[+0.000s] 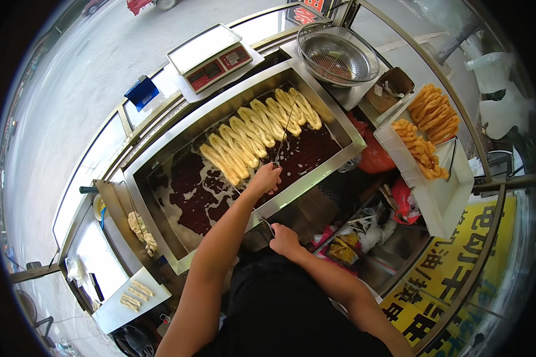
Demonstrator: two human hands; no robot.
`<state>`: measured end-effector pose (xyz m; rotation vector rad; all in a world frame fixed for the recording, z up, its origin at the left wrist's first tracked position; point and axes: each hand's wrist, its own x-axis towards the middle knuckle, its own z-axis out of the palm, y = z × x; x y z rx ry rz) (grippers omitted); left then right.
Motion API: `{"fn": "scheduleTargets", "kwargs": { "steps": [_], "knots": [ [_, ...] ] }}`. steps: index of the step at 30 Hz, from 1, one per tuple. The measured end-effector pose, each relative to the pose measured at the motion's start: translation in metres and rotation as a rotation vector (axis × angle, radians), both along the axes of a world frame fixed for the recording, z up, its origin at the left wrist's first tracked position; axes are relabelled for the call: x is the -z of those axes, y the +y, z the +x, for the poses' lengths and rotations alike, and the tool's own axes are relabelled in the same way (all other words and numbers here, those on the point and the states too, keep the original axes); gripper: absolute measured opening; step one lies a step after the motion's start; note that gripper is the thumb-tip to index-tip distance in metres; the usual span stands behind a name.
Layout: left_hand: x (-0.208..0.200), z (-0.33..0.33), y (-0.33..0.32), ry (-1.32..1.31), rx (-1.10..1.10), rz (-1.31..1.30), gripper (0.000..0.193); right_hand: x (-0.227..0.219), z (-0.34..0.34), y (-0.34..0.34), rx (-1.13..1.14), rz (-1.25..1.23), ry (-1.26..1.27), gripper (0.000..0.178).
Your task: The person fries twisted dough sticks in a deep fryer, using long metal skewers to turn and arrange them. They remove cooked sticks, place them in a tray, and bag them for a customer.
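My left hand (pixel 265 177) reaches over the front rim of a big steel fryer (pixel 307 183) and grips long thin chopsticks (pixel 284 134). Their tips point into a row of several pale golden dough sticks (pixel 256 128) floating in dark, foaming oil. My right hand (pixel 284 238) is lower, just in front of the fryer, with its fingers closed around a thin metal rod (pixel 267 225) whose far end I cannot make out.
A white tray (pixel 443 199) on the right holds several fried dough sticks (pixel 430 125). Behind the fryer stand a wire strainer bowl (pixel 337 53) and a weighing scale (pixel 211 56). Raw dough strips (pixel 134 295) lie on a white board at lower left. A red bag (pixel 375 157) is beside the fryer.
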<state>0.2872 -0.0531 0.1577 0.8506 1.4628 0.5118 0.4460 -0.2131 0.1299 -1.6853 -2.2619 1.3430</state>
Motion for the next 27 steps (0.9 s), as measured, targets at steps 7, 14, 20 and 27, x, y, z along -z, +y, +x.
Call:
{"fn": "scheduleTargets", "kwargs": {
  "steps": [7, 14, 20, 27],
  "knots": [
    [0.013, 0.01, 0.024, 0.094, 0.057, -0.067, 0.031, 0.0, 0.002, 0.002, -0.003, -0.022, 0.017, 0.04],
    [0.017, 0.016, 0.016, 0.152, 0.026, -0.056, 0.026, 0.004, 0.011, -0.003, -0.027, 0.0, 0.04, 0.04],
    [0.013, 0.03, 0.02, 0.036, 0.014, -0.114, 0.023, 0.002, 0.012, 0.001, -0.025, 0.001, 0.03, 0.041],
    [0.017, 0.024, 0.009, -0.632, -0.342, -0.197, 0.021, -0.002, 0.011, 0.006, -0.034, -0.017, 0.028, 0.037]
  ]
}}
